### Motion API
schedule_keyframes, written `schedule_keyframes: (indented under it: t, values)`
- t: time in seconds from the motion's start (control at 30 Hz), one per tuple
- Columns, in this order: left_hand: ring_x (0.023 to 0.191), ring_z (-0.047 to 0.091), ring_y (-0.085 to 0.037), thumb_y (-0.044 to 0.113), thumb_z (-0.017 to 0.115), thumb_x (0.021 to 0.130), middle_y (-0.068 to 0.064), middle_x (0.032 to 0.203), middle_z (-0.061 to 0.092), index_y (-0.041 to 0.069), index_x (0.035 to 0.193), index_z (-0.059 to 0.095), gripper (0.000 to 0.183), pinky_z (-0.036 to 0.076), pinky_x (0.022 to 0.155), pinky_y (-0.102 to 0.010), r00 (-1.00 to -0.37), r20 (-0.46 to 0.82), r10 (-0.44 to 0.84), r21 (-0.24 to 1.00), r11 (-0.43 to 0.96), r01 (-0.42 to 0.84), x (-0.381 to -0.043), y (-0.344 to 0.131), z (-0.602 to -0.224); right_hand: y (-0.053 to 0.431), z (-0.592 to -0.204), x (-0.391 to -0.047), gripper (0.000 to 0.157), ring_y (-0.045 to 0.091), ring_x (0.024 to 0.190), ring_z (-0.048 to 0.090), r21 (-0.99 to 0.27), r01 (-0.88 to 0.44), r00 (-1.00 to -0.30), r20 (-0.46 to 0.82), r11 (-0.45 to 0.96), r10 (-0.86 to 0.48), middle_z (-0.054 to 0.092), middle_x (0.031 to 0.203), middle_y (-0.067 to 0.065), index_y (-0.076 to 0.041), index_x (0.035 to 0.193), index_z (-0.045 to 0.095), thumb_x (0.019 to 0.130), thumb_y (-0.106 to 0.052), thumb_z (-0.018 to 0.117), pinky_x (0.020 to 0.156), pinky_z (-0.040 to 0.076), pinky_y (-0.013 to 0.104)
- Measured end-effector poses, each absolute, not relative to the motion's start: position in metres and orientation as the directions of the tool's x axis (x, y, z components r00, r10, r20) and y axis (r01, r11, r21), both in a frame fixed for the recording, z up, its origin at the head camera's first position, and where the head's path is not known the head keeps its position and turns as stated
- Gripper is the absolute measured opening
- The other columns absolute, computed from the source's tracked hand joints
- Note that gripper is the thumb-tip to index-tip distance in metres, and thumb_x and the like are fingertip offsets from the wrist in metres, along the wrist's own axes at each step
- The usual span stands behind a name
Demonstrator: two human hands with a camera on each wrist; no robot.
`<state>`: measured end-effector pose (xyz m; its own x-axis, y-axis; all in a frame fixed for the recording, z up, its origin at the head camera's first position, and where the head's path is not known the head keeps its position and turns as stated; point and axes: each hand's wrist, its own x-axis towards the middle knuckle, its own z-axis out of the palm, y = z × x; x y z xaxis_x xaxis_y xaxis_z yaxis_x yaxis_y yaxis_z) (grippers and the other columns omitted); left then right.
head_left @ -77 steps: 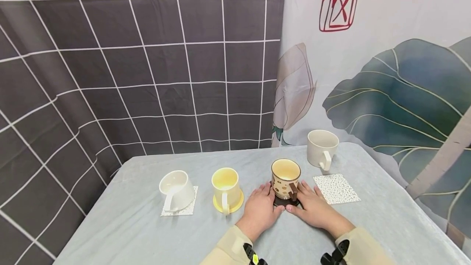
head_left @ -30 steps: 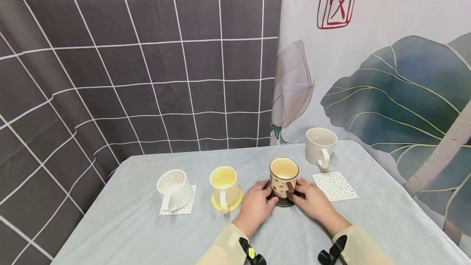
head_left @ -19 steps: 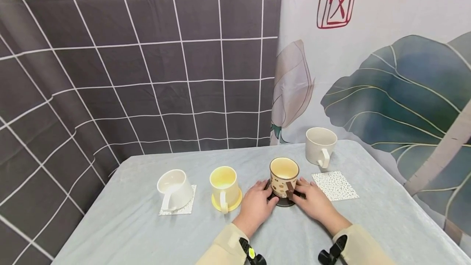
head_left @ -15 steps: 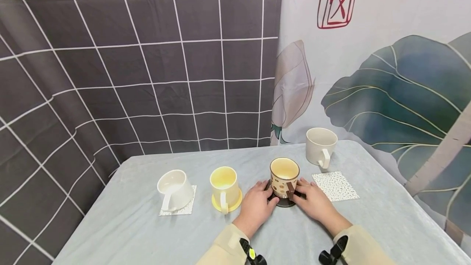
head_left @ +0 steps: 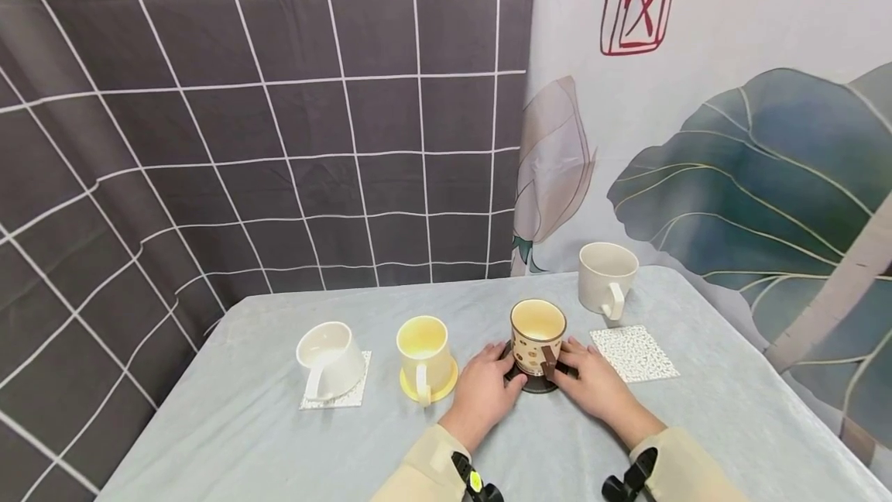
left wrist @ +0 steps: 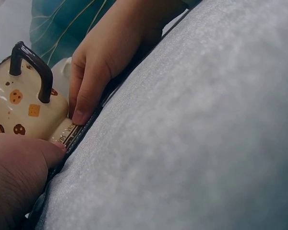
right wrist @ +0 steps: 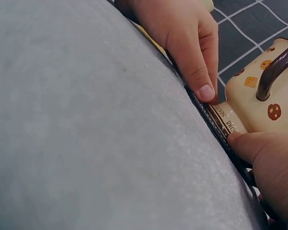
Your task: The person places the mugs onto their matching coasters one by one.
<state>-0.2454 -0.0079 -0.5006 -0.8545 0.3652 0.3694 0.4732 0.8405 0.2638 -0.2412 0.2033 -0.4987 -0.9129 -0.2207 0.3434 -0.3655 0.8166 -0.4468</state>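
Observation:
In the head view, a cream mug with cookie prints and a brown handle stands upright on a dark round coaster. Low on its left side, my left hand holds the mug's foot, fingers bent along the coaster's edge. Opposite it, my right hand does the same, with its thumb below the handle. In the left wrist view, both thumb tips meet the lettered band at the mug's foot. The right wrist view shows the handle close up; most of the other fingers are hidden there.
Left of my hands, a yellow mug stands on a yellow coaster. Farther left, a white mug sits partly over a speckled square coaster. At the back right, a ribbed white mug stands behind another speckled coaster.
Since the oldest frame, my fingers have gone from lying straight beside the coaster to bending round its sides, and my thumbs have moved up to the mug's foot. Little differs over the last second.

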Motion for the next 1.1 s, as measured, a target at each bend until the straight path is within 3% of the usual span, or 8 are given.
schedule_keyframes:
  t: [0.77, 1.0, 1.1]
  values:
    - [0.128, 0.059, -0.027, 0.030, 0.065, 0.098, -0.011, 0.136, 0.064, 0.007, 0.127, 0.071, 0.038, 0.049, 0.104, -0.040, -0.871, 0.351, 0.343, 0.320, 0.830, 0.456, -0.243, -0.007, -0.502, 0.204, -0.496, -0.240, 0.038, 0.051, 0.129, 0.051, -0.467, -0.362, -0.921, 0.310, 0.806, -0.234, 0.062, 0.130, 0.029, 0.001, 0.123, 0.071, 0.091, -0.020, 0.072, 0.110, 0.033, 0.066]
    - [0.116, 0.066, -0.025, 0.023, 0.050, 0.105, -0.010, 0.124, 0.070, 0.005, 0.125, 0.069, 0.033, 0.054, 0.097, -0.039, -0.887, 0.377, 0.268, 0.418, 0.805, 0.421, -0.241, -0.005, -0.493, 0.215, -0.482, -0.240, 0.027, 0.045, 0.114, 0.064, -0.487, -0.377, -0.922, 0.279, 0.788, -0.269, 0.071, 0.118, 0.022, -0.003, 0.114, 0.075, 0.093, -0.018, 0.070, 0.099, 0.049, 0.060]
    - [0.120, 0.064, -0.029, 0.024, 0.043, 0.108, -0.012, 0.127, 0.068, 0.002, 0.131, 0.064, 0.038, 0.052, 0.100, -0.041, -0.888, 0.406, 0.214, 0.478, 0.779, 0.406, -0.240, -0.006, -0.481, 0.220, -0.471, -0.240, 0.021, 0.040, 0.105, 0.069, -0.483, -0.397, -0.913, 0.292, 0.780, -0.284, 0.074, 0.110, 0.016, -0.003, 0.110, 0.075, 0.095, -0.015, 0.067, 0.093, 0.053, 0.057]
